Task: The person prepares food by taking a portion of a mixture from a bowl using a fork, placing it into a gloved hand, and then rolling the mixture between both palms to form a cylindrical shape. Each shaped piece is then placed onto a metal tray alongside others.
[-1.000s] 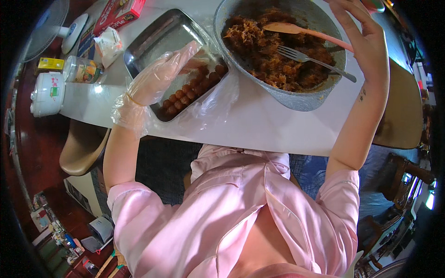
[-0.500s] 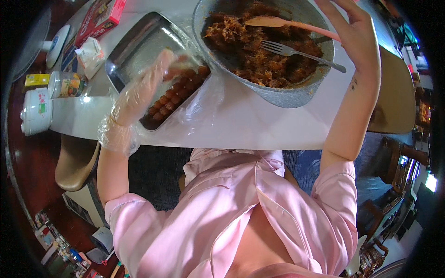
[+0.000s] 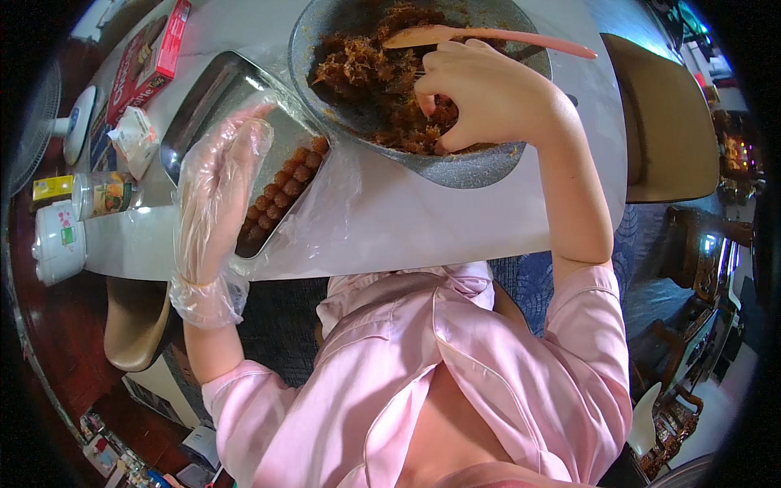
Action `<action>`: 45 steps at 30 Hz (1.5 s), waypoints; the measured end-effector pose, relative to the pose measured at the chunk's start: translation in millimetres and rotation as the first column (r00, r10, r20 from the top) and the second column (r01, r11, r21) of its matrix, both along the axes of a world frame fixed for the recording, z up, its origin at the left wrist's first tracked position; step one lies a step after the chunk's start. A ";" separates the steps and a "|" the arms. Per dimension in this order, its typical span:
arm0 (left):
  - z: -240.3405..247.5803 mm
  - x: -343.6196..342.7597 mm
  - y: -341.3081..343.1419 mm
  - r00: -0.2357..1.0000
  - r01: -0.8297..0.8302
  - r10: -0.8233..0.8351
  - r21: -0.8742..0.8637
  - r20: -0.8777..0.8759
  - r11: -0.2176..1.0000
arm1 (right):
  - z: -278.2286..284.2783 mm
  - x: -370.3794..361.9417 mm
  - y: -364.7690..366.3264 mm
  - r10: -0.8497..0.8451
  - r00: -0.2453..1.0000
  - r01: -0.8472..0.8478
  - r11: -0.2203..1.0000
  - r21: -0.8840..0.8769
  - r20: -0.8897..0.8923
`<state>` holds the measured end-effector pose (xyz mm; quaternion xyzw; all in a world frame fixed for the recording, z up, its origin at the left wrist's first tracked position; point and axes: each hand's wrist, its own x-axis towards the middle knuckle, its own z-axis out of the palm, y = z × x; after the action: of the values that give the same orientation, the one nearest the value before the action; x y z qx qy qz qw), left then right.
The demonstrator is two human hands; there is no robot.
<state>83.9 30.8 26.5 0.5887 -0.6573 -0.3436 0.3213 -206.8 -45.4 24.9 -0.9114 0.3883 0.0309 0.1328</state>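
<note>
My left hand (image 3: 220,175) wears a clear plastic glove. It hovers over the near left side of a metal tray (image 3: 213,75), fingers stretched out and nothing visible in them. Rows of brown balls (image 3: 281,191) lie along the tray's right side. My bare right hand (image 3: 492,93) reaches into a grey pot (image 3: 480,175), its fingers curved and apart over a brown shredded mixture (image 3: 358,69). A pink spatula (image 3: 521,35) rests across the pot just beyond that hand. Beneath the hand a fork is mostly hidden; only its handle end (image 3: 573,100) shows.
A clear plastic sheet (image 3: 325,207) lies between tray and table edge. To the left stand a red box (image 3: 154,61), a white packet (image 3: 134,140), a clear jar (image 3: 104,195) and a white container (image 3: 59,244). A brown chair (image 3: 663,122) stands at the right.
My right hand has come down from the pot's far right rim to the mixture. My left hand has drawn back from the balls toward the tray's left side. The view has shifted slightly.
</note>
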 end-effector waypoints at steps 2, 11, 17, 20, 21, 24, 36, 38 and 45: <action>0.5 -14.2 1.8 0.998 -0.059 0.059 -0.085 -0.010 0.995 | -9.0 3.7 4.7 0.010 1.000 -0.011 0.998 -0.064 -0.016; -12.0 -69.7 -0.9 0.991 0.134 -0.120 -0.418 0.060 0.899 | 2.5 -29.5 -20.2 -0.072 0.977 0.051 0.993 0.109 0.200; -15.5 -92.3 -5.0 0.957 -0.032 -0.062 -0.319 -0.283 0.947 | -0.9 -54.1 -14.9 -0.279 0.953 0.297 0.937 -0.186 0.119; -34.1 -102.2 -5.6 0.850 -0.100 -0.023 -0.203 -0.526 0.974 | -1.5 -52.8 -8.9 -0.296 0.949 0.306 0.948 -0.089 0.112; -38.1 -105.4 -7.0 0.803 -0.092 -0.040 -0.189 -0.595 0.978 | -1.0 -52.4 -6.6 -0.339 0.927 0.355 0.931 -0.086 0.159; -33.7 -107.7 -1.0 0.956 0.032 -0.105 -0.259 -0.275 0.965 | 8.2 -65.3 -3.4 -0.365 0.892 0.400 0.913 -0.087 0.265; -44.5 -114.3 12.4 0.892 0.073 -0.161 -0.216 -0.422 0.974 | 29.2 -54.7 19.2 -0.271 0.962 0.262 0.944 -0.201 -0.018; -45.2 -113.1 14.8 0.878 0.059 -0.158 -0.225 -0.453 0.973 | 22.8 -54.4 18.7 -0.240 0.968 0.247 0.963 -0.110 0.068; -34.4 -104.9 23.5 0.929 0.030 -0.111 -0.227 -0.352 0.973 | 15.8 -57.8 17.8 -0.359 0.921 0.310 0.910 0.276 0.150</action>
<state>-21.0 54.2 -7.9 0.4523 -0.6411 -0.3839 0.4869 -264.7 -27.6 40.6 -0.8057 0.5172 -0.0350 0.2865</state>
